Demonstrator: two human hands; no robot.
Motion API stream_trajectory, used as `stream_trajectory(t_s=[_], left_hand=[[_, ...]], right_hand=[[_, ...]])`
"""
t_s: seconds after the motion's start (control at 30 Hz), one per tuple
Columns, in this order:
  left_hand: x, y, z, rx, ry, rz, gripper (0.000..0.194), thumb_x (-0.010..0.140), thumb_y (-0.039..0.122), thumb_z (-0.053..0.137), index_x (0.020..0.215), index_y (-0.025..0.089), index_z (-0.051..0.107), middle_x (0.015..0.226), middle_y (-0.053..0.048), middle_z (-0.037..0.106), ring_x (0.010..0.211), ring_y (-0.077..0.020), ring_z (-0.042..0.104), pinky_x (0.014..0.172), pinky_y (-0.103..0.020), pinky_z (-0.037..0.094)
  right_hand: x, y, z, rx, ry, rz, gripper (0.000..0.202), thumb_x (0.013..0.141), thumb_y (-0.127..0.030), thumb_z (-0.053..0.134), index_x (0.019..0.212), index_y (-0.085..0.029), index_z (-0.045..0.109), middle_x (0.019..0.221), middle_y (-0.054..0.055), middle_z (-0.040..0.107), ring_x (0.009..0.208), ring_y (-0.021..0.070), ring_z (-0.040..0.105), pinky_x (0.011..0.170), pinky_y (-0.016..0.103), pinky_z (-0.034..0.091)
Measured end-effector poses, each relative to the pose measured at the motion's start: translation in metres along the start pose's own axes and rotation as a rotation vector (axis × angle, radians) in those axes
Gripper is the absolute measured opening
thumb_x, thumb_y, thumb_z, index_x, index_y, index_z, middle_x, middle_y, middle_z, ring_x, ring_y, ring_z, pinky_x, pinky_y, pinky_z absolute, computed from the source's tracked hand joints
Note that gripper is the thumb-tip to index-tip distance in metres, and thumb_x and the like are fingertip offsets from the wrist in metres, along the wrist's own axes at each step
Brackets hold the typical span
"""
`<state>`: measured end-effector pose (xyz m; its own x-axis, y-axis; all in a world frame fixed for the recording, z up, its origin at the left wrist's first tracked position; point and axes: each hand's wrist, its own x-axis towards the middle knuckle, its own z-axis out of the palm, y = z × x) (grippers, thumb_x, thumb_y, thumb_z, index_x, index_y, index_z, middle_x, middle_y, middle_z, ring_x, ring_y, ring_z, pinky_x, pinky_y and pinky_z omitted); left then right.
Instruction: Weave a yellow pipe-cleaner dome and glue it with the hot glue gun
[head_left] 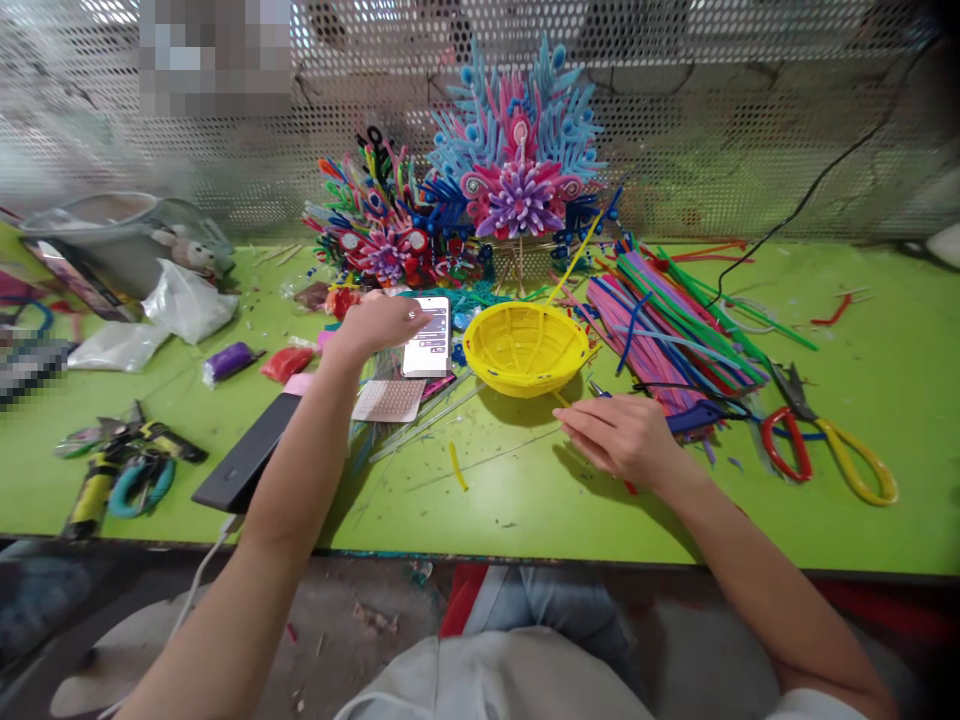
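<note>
My left hand point(382, 325) reaches over a smartphone point(426, 350) with a lit screen, a finger extended at the screen's upper part. It grips nothing. A yellow basket-like bowl point(525, 350), wound from pipe cleaners over ribs, sits upright just right of the phone. One yellow strand sticks up from its back rim. My right hand point(622, 435) rests on the table in front of the bowl, fingers together. At its fingertips shows the end of a thin yellow pipe cleaner point(560, 400), pinched there; the rest is hidden by the hand and bowl.
Pipe cleaner bundles point(667, 320) and scissors point(814, 430) lie right. A peacock-like decoration point(521, 170) and a smaller colourful one point(386, 240) stand behind. Left are pliers point(142, 485), a black power bank point(247, 455), a plastic bag point(187, 300) and a grey bin point(112, 235).
</note>
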<state>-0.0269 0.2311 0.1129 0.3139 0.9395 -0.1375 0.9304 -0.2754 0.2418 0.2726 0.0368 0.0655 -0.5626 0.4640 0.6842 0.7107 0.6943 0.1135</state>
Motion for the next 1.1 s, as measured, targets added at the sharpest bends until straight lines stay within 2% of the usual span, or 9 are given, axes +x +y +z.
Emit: stream_trajectory(t_s=[0.1,0.17,0.27,0.37,0.47,0.63,0.73,0.9,1.1], left_hand=[[-0.002,0.022,0.007,-0.13,0.056,0.025,0.058,0.096,0.061,0.024,0.1,0.017,0.062,0.102,-0.01,0.074,0.078,-0.0193,0.068,0.087,-0.032,0.047],[-0.004,0.035,0.014,-0.26,0.017,0.066,0.064,0.095,0.065,0.02,0.103,0.016,0.06,0.11,-0.01,0.073,0.07,-0.0173,0.068,0.087,-0.031,0.048],[-0.007,0.044,0.025,-0.366,-0.08,0.109,0.071,0.09,0.075,0.022,0.104,0.017,0.06,0.117,-0.01,0.07,0.067,-0.0181,0.069,0.084,-0.03,0.049],[-0.007,0.046,0.032,-0.453,-0.124,0.108,0.07,0.09,0.075,0.025,0.11,0.018,0.06,0.121,-0.009,0.068,0.067,-0.0179,0.069,0.081,-0.03,0.051],[-0.005,0.045,0.034,-0.447,-0.038,0.149,0.063,0.093,0.068,0.029,0.114,0.017,0.06,0.122,-0.009,0.067,0.08,-0.0194,0.068,0.086,-0.031,0.05],[-0.004,0.046,0.033,-0.498,0.025,0.309,0.072,0.091,0.07,0.027,0.117,0.015,0.064,0.122,-0.011,0.067,0.109,-0.0267,0.061,0.096,-0.037,0.049],[-0.006,0.048,0.032,-0.512,0.025,0.428,0.072,0.089,0.072,0.033,0.122,0.016,0.064,0.125,-0.01,0.067,0.115,-0.0266,0.06,0.104,-0.038,0.045],[-0.015,0.054,0.03,-0.489,0.002,0.654,0.065,0.093,0.062,0.041,0.138,0.018,0.056,0.143,-0.011,0.057,0.129,-0.0248,0.054,0.114,-0.039,0.037],[-0.024,0.061,0.027,-0.407,0.061,0.745,0.053,0.096,0.047,0.046,0.134,0.013,0.059,0.131,-0.012,0.066,0.116,-0.0222,0.063,0.106,-0.033,0.045]], right_hand=[[0.0,-0.001,0.001,0.006,-0.031,0.075,0.028,0.091,-0.019,0.06,0.118,-0.014,0.065,0.11,0.009,0.074,0.086,0.0158,0.072,0.07,0.026,0.054],[-0.001,-0.001,0.003,-0.003,-0.081,0.147,0.04,0.093,-0.023,0.057,0.132,-0.013,0.057,0.129,0.014,0.067,0.095,0.0187,0.072,0.074,0.028,0.057],[-0.002,-0.001,0.005,-0.024,-0.197,0.234,0.052,0.096,-0.031,0.053,0.145,-0.015,0.044,0.141,0.016,0.058,0.104,0.0226,0.07,0.073,0.032,0.059],[-0.004,0.001,0.008,-0.004,-0.307,0.273,0.054,0.097,-0.035,0.052,0.145,-0.014,0.043,0.138,0.016,0.06,0.113,0.025,0.067,0.079,0.036,0.06],[-0.006,0.002,0.011,0.043,-0.314,0.245,0.044,0.097,-0.034,0.051,0.136,-0.012,0.054,0.128,0.015,0.066,0.111,0.0243,0.067,0.088,0.038,0.058],[-0.008,0.001,0.016,0.096,-0.296,0.153,0.031,0.098,-0.031,0.049,0.118,-0.016,0.067,0.117,0.012,0.07,0.1,0.0237,0.068,0.084,0.039,0.057],[-0.009,0.001,0.018,0.092,-0.298,0.12,0.027,0.097,-0.03,0.05,0.11,-0.018,0.07,0.113,0.011,0.071,0.094,0.0235,0.068,0.082,0.041,0.056],[-0.01,0.002,0.02,0.086,-0.278,0.11,0.024,0.096,-0.03,0.053,0.108,-0.018,0.071,0.112,0.01,0.071,0.095,0.0239,0.065,0.083,0.041,0.053],[-0.008,-0.001,0.019,0.085,-0.273,0.079,0.022,0.095,-0.028,0.054,0.106,-0.019,0.071,0.114,0.009,0.07,0.098,0.024,0.062,0.083,0.04,0.05]])
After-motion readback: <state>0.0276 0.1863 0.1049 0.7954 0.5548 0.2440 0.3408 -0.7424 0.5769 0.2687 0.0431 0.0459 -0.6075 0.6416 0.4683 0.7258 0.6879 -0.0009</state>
